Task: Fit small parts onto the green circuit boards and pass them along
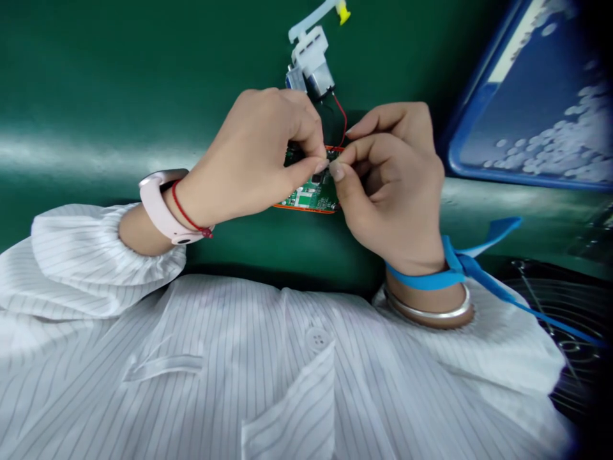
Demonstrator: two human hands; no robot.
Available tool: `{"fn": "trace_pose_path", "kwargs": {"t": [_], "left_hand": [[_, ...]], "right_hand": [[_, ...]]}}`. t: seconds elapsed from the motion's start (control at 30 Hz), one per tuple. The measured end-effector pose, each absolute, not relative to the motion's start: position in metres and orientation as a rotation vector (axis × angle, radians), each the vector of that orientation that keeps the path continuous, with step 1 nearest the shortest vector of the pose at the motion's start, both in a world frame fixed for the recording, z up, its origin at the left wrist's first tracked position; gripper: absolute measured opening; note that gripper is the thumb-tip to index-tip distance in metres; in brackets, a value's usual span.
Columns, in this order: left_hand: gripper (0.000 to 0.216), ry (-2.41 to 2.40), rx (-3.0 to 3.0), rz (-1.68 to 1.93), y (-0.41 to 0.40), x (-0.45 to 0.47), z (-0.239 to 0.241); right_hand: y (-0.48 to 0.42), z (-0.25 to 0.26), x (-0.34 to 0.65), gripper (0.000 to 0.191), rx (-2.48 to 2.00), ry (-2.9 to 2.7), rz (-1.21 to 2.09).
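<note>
The left hand (244,160), a pink watch (160,207) on its wrist, pinches thumb and forefinger narrowly at the upper edge of the green circuit board (309,195); the board sits between both hands, above the green mat (119,76); a red wire (341,115) runs up from the board toward a small white-housed motor pump (310,64); the right hand (390,185), a blue wrist strap (424,276) at its wrist, pinches equally narrowly, touching the left fingertips; the item gripped is hidden; a blue tray (527,177) of white pellets (550,140) lies farther right.
</note>
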State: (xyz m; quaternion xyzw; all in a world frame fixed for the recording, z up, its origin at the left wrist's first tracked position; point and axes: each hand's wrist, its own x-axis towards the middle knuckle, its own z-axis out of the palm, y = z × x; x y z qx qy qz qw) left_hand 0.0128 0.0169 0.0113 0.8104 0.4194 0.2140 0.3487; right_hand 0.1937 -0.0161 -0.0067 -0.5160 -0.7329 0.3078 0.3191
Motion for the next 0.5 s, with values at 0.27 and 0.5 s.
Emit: {"fn": "trace_pose_path", "kwargs": {"t": [0.27, 0.5], "left_hand": [[0.017, 1.150, 2.098, 0.476, 0.022, 0.016, 0.015], [0.017, 1.110, 2.124, 0.498, 0.027, 0.016, 0.009]], "right_hand": [[-0.014, -0.005, 0.194, 0.025, -1.395, -1.921, 0.848], [-0.011, -0.013, 0.191, 0.021, -1.389, -1.926, 0.857]]}}
